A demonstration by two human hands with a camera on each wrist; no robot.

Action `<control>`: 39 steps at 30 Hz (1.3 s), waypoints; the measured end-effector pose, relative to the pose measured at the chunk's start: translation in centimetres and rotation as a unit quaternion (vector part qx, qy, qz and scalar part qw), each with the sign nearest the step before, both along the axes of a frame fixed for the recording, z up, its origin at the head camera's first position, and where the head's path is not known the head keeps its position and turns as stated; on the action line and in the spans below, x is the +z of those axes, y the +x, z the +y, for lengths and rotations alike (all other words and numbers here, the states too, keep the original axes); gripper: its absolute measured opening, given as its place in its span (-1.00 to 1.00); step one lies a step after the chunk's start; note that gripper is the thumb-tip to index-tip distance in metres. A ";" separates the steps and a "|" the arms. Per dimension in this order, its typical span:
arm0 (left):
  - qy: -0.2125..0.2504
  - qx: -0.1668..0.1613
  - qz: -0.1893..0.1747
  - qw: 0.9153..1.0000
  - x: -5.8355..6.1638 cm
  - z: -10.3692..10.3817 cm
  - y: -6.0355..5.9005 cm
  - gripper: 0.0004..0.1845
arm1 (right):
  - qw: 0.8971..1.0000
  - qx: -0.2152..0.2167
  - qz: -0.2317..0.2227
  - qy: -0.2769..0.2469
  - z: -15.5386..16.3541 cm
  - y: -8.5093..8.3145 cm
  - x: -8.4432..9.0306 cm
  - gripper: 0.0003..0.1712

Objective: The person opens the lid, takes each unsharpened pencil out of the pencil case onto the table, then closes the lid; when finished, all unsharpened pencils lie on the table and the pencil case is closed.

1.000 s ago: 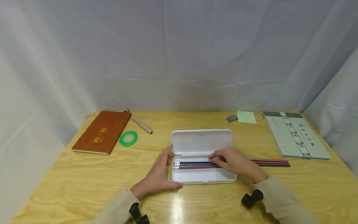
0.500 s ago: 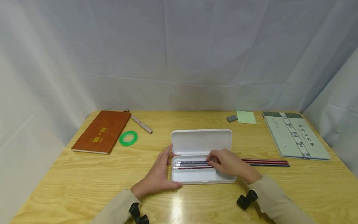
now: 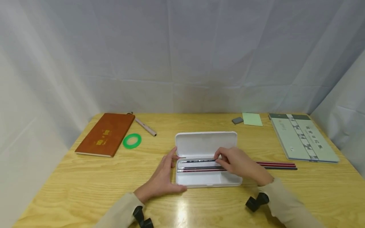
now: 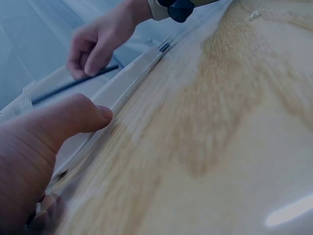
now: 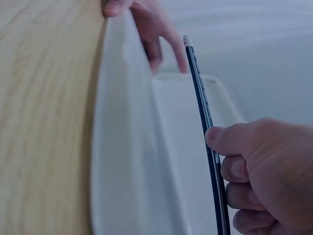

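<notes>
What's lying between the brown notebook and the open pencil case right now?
In the head view, a green tape ring lies on the table between the brown notebook and the white pencil case.

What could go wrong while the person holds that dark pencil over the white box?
The pencil is only pinched at one end by the right hand, so its long free end might tip or slip out. It could also land crooked across the pencils already in the case. The open lid stands close behind and might get bumped, though the left hand seems to steady the case.
</notes>
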State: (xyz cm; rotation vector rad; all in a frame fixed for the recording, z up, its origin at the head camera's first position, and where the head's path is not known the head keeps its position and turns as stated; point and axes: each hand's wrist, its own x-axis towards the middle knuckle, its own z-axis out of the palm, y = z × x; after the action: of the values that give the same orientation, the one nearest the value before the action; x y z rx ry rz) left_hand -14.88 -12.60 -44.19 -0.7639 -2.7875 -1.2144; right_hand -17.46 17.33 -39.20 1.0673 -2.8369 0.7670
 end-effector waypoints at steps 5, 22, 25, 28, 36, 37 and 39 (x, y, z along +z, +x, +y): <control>0.003 -0.006 0.003 1.000 0.1 0.1 0.0 0.42 | 0.999 -0.029 -0.004 -0.031 3.2 0.6 0.7 -0.96; 0.006 -0.008 0.008 1.000 0.1 -0.2 0.1 0.41 | 0.982 -0.165 0.086 -0.025 16.7 5.4 -2.9 -0.84; 0.007 -0.004 0.006 1.000 0.2 -0.1 0.1 0.42 | 0.982 -0.167 0.093 0.000 17.0 5.7 -3.1 -0.80; 0.009 0.001 0.002 1.000 0.3 0.0 0.0 0.42 | 0.980 -0.167 0.106 0.025 16.9 5.7 -3.1 -0.79; 0.005 0.004 -0.008 1.000 0.2 0.0 0.0 0.43 | 0.982 -0.155 0.100 0.022 16.2 5.1 -3.6 -0.76; 0.005 0.004 -0.007 1.000 0.2 0.0 0.0 0.43 | 0.983 -0.154 0.097 0.021 16.0 5.0 -3.6 -0.76; 0.006 0.003 -0.006 1.000 0.1 0.0 0.0 0.43 | 0.984 -0.155 0.086 0.022 15.6 4.7 -3.6 -0.77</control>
State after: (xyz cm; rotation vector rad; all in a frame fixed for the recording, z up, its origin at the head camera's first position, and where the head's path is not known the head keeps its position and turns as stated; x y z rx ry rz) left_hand -14.84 -12.61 -44.10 -0.7491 -2.7886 -1.2376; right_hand -12.75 32.91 -42.78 0.6330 -2.7836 0.5599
